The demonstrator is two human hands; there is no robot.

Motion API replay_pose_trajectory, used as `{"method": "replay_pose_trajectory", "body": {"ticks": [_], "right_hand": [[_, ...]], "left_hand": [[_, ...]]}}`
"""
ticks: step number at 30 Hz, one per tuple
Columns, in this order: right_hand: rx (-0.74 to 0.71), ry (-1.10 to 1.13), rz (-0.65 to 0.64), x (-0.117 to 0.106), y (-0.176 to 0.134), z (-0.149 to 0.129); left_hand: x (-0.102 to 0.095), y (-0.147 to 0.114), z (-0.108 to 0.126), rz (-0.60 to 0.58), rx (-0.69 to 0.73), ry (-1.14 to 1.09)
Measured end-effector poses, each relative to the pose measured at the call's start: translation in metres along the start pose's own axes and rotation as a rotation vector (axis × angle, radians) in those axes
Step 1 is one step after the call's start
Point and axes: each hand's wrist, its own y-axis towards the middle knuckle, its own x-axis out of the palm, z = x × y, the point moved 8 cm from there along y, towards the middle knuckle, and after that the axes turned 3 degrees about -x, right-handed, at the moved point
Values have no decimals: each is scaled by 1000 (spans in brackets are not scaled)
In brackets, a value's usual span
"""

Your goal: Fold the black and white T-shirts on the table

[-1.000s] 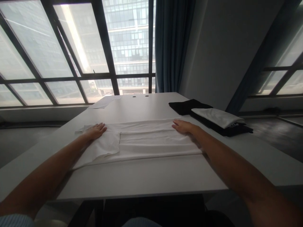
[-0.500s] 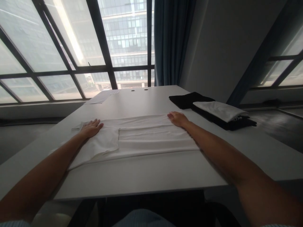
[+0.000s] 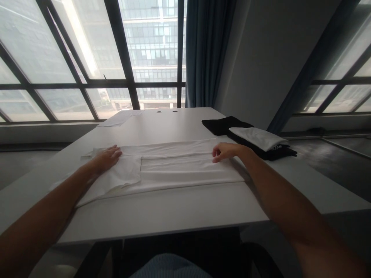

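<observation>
A white T-shirt point(image 3: 174, 164) lies on the white table, folded into a long strip, with a sleeve-like flap point(image 3: 127, 170) over its left part. My left hand point(image 3: 107, 157) rests flat on that left end, fingers stretched out, holding nothing. Over the right part of the T-shirt, my right hand point(image 3: 224, 151) is curled, its fingertips pointing down and left at the cloth. No cloth shows bunched in those fingers; whether the tips touch it is hard to see.
Folded black cloth point(image 3: 226, 125) lies at the back right of the table point(image 3: 162, 216). Beside it, a folded white garment point(image 3: 257, 138) sits on another black one point(image 3: 275, 153). Sheets of paper point(image 3: 118, 118) lie at the far left, near the windows.
My right hand has left the T-shirt's far right edge, come nearer to me and curled its fingers. My left hand stays on the left end. The view has shifted slightly right.
</observation>
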Motion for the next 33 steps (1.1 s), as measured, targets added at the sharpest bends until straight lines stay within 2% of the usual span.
{"method": "replay_pose_trajectory", "body": {"ticks": [2, 6, 9, 12, 17, 26, 30, 33], "right_hand": [[7, -17, -37, 4, 0, -6], [-12, -36, -38, 4, -1, -15], [-47, -45, 44, -4, -4, -20], [-35, -44, 69, -7, -6, -18], [-26, -27, 52, -6, -3, -8], [41, -86, 60, -10, -2, 8], [108, -118, 60, -11, -5, 8], [27, -160, 181, -17, -6, -17]], "left_hand": [[-8, -13, 38, -19, 138, -79], [-17, -54, 141, -106, 489, -131], [-15, -69, 188, -144, 536, -24], [-13, -66, 198, -155, 466, 14], [-7, -57, 194, -172, 437, -56], [-9, -60, 190, -18, 355, -119], [-14, -77, 212, 133, 502, -82], [-8, -100, 239, 145, 689, -145]]}}
